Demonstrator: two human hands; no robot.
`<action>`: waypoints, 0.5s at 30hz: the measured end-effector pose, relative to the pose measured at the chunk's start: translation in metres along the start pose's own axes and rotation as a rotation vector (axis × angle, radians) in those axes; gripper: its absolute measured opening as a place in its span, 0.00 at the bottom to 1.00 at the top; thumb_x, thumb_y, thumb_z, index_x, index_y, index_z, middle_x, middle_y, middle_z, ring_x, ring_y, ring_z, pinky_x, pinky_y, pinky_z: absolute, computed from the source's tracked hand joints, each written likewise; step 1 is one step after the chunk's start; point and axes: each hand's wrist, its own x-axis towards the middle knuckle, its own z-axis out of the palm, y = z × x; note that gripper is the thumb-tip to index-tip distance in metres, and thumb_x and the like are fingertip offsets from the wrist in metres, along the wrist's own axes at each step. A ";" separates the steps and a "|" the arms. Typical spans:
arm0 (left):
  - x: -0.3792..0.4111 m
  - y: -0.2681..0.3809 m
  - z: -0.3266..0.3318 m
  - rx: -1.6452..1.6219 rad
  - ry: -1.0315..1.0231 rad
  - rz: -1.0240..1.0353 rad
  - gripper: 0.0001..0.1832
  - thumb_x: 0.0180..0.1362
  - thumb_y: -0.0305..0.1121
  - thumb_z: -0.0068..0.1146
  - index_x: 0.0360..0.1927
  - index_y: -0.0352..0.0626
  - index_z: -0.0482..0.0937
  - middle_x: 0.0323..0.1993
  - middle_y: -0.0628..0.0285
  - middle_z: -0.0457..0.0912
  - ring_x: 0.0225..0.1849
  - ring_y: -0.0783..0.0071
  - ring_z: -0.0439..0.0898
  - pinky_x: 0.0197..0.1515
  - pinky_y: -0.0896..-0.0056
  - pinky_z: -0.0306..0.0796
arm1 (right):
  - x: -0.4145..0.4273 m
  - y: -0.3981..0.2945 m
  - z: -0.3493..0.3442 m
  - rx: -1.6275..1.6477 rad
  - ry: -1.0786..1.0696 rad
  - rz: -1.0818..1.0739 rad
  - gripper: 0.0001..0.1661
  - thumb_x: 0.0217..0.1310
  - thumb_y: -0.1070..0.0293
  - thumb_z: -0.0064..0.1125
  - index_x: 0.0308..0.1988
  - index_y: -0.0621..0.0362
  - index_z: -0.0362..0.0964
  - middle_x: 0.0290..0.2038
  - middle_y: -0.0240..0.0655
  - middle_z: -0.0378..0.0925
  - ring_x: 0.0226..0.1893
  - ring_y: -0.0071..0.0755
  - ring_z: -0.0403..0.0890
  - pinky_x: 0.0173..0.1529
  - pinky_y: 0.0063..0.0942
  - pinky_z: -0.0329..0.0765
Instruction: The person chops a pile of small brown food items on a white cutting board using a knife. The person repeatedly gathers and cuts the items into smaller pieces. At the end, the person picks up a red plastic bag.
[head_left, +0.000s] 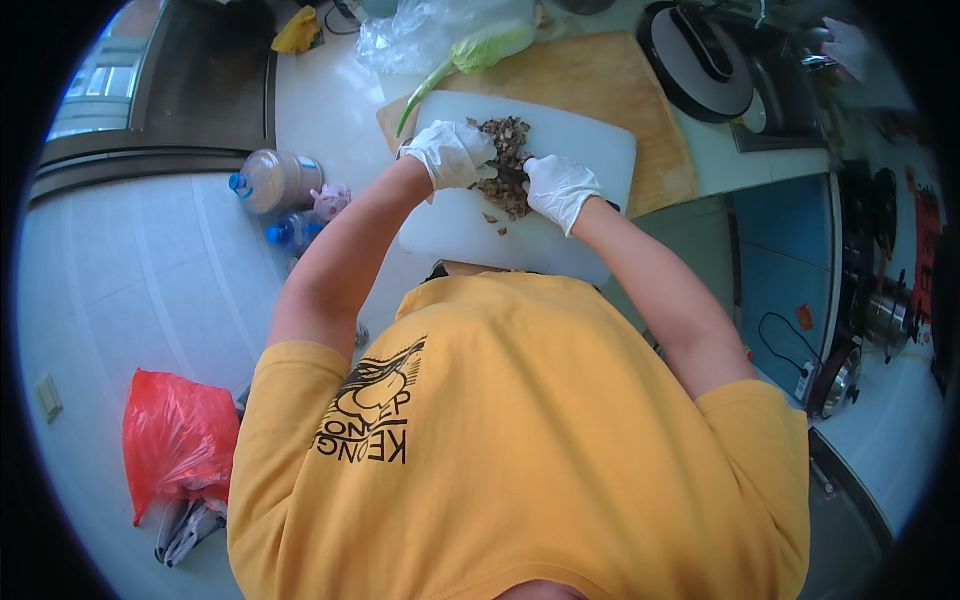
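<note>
White gloves cover both hands. My left hand (452, 154) is curled at the left edge of a heap of chopped brown food pieces (508, 135), its fingertips close to a dark piece (511, 175). From the right, the bent fingers of my right hand (561, 187) meet the same dark piece; whether it is food or a tool is unclear. Both palms are hidden. The heap lies on a white plastic cutting board (465, 232), which overlaps a larger wooden board (652, 112). A few loose bits lie below the heap. Near the right wrist, a small dark thing shows at the board's edge.
A leafy green-white vegetable (487, 49) and a clear plastic bag (397, 30) lie beyond the boards. Right of them stands a round grey-and-black appliance (701, 64) by the sink. Plastic jugs (277, 181) with blue caps and a pink figurine (331, 201) are at the left.
</note>
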 end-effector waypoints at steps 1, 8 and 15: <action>-0.001 0.001 -0.004 -0.015 -0.004 -0.019 0.20 0.58 0.52 0.55 0.38 0.46 0.83 0.37 0.54 0.83 0.41 0.52 0.81 0.46 0.54 0.75 | -0.001 0.000 -0.004 -0.006 0.021 -0.011 0.16 0.60 0.61 0.54 0.44 0.58 0.78 0.38 0.53 0.81 0.42 0.58 0.82 0.48 0.49 0.78; -0.006 -0.002 -0.012 -0.023 0.102 -0.021 0.21 0.56 0.52 0.57 0.38 0.44 0.83 0.37 0.53 0.83 0.41 0.53 0.81 0.46 0.56 0.74 | -0.011 0.001 -0.027 0.035 0.072 -0.030 0.16 0.58 0.64 0.53 0.44 0.55 0.79 0.42 0.49 0.82 0.44 0.56 0.82 0.49 0.47 0.78; -0.013 0.012 -0.013 -0.069 0.063 -0.078 0.22 0.57 0.52 0.57 0.40 0.43 0.83 0.37 0.53 0.83 0.40 0.52 0.82 0.44 0.55 0.75 | -0.007 0.003 -0.013 -0.027 0.022 -0.022 0.16 0.59 0.61 0.56 0.44 0.55 0.80 0.39 0.51 0.82 0.42 0.58 0.82 0.48 0.47 0.78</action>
